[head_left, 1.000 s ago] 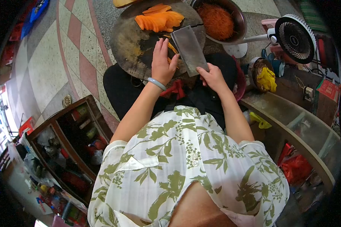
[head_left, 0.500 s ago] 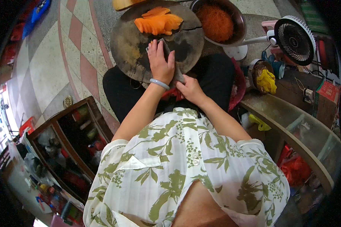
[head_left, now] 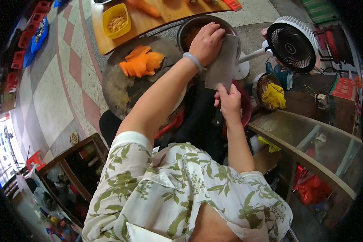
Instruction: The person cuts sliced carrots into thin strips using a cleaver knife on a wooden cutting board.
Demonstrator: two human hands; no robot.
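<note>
A broad cleaver [head_left: 223, 64] is gripped low on its blade, near the handle, by my right hand [head_left: 230, 103]. My left hand [head_left: 205, 45], with a pale bangle at the wrist, is over a metal bowl [head_left: 185, 25], against the blade's far left edge. Its fingers are bent and close together; whatever lies under them is hidden. Shredded carrot shows only slightly in the bowl behind the hand. On the round wooden chopping block [head_left: 115, 86], left of my arm, orange carrot slices [head_left: 143, 61] lie in a fanned pile.
Beyond the block is a wooden board [head_left: 149, 22] with a yellow tub [head_left: 117, 21] and a whole carrot [head_left: 145, 7]. A white fan [head_left: 292, 44] stands to the right. Below it are a container with a yellow bag [head_left: 273, 96] and a glass-topped cabinet [head_left: 306, 135].
Both hands have moved with the cleaver from the chopping block rightwards to the bowl. My left hand, flat on the blade before, is now curled at its edge. The view has shifted, showing more board.
</note>
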